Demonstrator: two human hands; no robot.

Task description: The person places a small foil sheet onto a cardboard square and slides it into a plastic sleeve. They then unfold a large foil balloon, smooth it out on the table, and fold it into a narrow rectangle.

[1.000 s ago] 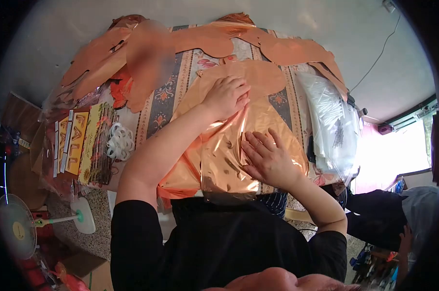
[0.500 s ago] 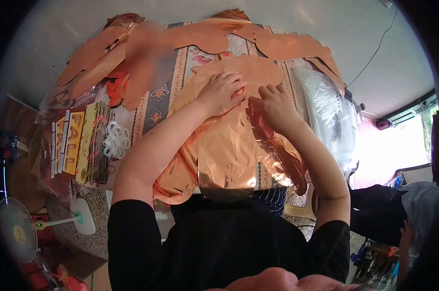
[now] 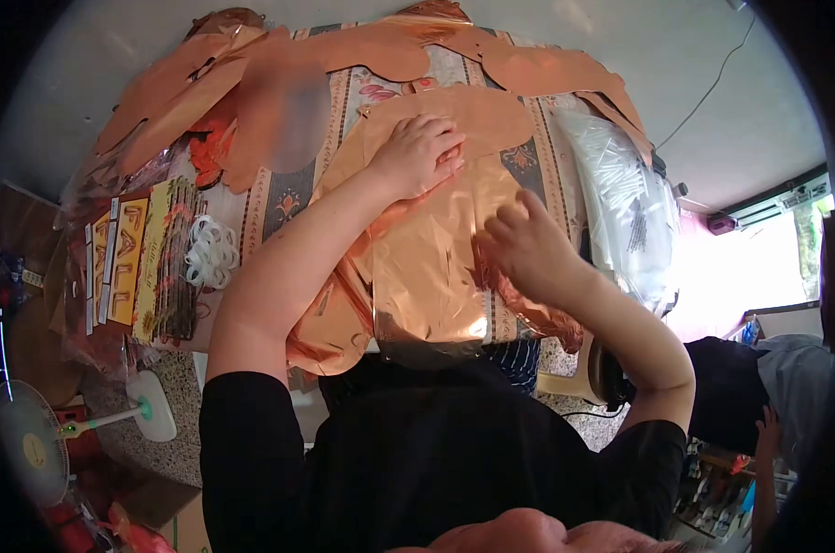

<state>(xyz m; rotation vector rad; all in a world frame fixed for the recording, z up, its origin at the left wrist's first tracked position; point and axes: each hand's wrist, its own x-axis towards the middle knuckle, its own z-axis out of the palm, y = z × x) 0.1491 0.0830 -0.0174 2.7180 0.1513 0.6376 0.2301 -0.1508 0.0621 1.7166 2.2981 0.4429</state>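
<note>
A flat, copper-coloured foil balloon point(image 3: 427, 286) lies across the table's front half, creased and shiny. My left hand point(image 3: 420, 155) is closed over its upper middle, with the fingertips curled into the foil. Lower and to the right, my right hand point(image 3: 537, 253) is closed, its fingers pinching a dark, crumpled edge of the foil that trails beneath the palm. The fingertips' exact hold is partly hidden by the knuckles.
More flat copper foil shapes point(image 3: 565, 72) lie along the back. At left are printed "FALL" packets point(image 3: 132, 267) and white ribbon coils point(image 3: 212, 253). A bag of white sticks point(image 3: 620, 198) lies right. A fan point(image 3: 35, 442) and another person point(image 3: 791, 387) are nearby.
My right hand has moved down, away from my left hand, drawing the foil's right edge toward me. My left hand has stayed almost in place on the balloon.
</note>
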